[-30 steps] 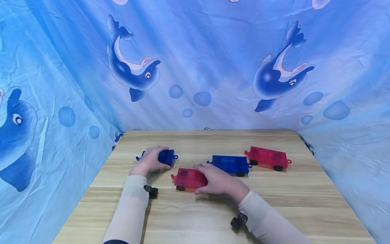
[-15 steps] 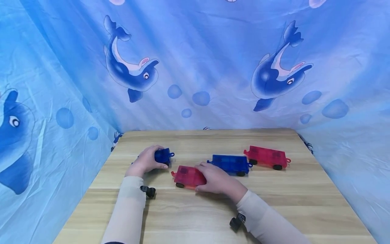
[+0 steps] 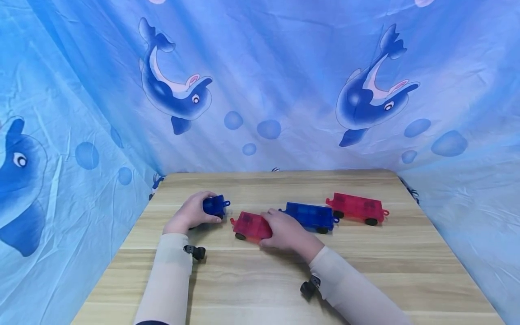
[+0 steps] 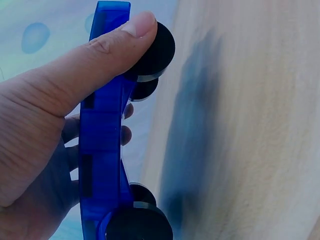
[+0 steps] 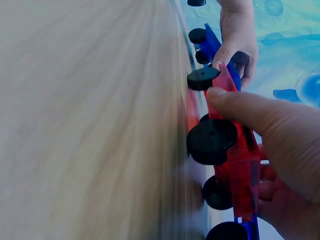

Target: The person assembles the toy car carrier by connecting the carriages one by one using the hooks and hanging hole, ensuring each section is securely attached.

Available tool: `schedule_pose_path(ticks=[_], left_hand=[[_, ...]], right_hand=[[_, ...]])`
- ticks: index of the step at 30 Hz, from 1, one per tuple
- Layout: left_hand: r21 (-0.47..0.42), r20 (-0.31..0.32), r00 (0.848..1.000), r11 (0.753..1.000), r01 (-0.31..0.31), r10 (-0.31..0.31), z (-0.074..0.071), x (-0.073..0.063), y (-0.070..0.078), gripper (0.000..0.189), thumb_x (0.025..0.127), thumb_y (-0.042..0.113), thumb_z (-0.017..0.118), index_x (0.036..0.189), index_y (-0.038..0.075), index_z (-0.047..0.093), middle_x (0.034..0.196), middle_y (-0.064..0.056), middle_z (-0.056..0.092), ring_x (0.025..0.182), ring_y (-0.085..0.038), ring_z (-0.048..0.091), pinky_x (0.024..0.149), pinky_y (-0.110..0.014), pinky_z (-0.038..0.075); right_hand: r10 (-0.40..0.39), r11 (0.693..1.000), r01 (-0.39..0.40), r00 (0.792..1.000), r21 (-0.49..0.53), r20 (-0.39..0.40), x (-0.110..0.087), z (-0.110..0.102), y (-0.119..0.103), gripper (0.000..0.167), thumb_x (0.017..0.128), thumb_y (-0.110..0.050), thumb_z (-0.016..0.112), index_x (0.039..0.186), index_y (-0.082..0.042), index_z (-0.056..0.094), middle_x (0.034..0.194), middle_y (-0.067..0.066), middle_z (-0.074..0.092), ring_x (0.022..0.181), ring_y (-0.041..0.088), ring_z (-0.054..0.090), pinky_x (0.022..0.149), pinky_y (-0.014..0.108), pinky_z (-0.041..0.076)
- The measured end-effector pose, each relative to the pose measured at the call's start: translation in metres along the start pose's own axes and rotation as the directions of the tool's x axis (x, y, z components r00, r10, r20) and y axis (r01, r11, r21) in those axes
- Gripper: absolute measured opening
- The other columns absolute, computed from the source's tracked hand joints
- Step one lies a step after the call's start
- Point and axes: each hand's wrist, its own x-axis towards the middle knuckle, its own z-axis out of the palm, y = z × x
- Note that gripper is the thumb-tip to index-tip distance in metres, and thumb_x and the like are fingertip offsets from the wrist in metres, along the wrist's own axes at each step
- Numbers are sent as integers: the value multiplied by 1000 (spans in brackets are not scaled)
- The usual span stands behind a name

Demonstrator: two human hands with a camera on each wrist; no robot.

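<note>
At the left of the table, my left hand (image 3: pixel 190 213) grips a translucent blue toy train car (image 3: pixel 214 206) with a ring at its right end. In the left wrist view the thumb lies by a black wheel (image 4: pixel 155 52), and the car's shadow falls apart from it, so it is held above the wood. My right hand (image 3: pixel 286 229) holds a translucent red toy train car (image 3: pixel 249 225) around its right part, its hook pointing left. A gap separates the two held cars. Whether the red car's wheels touch the table is hard to tell.
Behind the right hand stands another blue train car (image 3: pixel 310 215), partly covered by the fingers. Its ring end meets the hook end of a second red car (image 3: pixel 357 208); whether they are coupled is unclear. All are on a wooden table (image 3: pixel 252 284) before a dolphin-print curtain (image 3: pixel 276 81).
My left hand has moved left with its blue car, widening the gap. My right hand has shifted the held red car slightly farther back. The rear blue car has turned a little.
</note>
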Motion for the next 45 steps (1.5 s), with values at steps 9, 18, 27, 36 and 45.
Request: schedule_pose_path(ticks=[9,18,27,36,45], left_hand=[[-19,12,1000,1000,-5,5,-1,2,6,91,67,44,100,143,16,58,145,-16,58,134,-42,53,109,-63,44],[-40,34,999,999,-21,22,3,4,14,86,65,41,102,138,18,61,139,-14,62,129,-38,57,107,-60,46],[-9,63,998,1000,-13,14,8,5,16,87,66,40,102,139,17,61,140,-13,62,129,-37,56,107,-60,46],[-18,76,997,1000,-9,10,8,4,14,86,67,40,101,140,18,61,140,-13,62,130,-38,56,107,-61,45],[58,71,997,998,0,-4,12,3,13,87,64,47,101,139,25,63,140,-12,62,128,-39,56,105,-64,44]], right_hand=[[69,998,-69,996,2,-52,13,1,-3,79,81,-50,87,142,-7,62,114,1,63,92,16,59,77,34,55],[115,993,-113,990,33,-77,18,3,-1,86,80,-51,88,147,-6,57,125,6,66,102,21,63,86,39,57],[112,993,-108,991,56,-73,18,3,-1,86,81,-52,87,148,-7,57,130,8,65,107,23,64,90,41,56],[126,990,-121,988,69,-86,20,7,1,87,80,-53,88,148,-8,58,127,6,65,105,24,64,88,42,56],[128,990,-124,989,65,-80,20,9,1,88,79,-53,88,149,-9,57,128,6,65,106,24,64,88,42,56]])
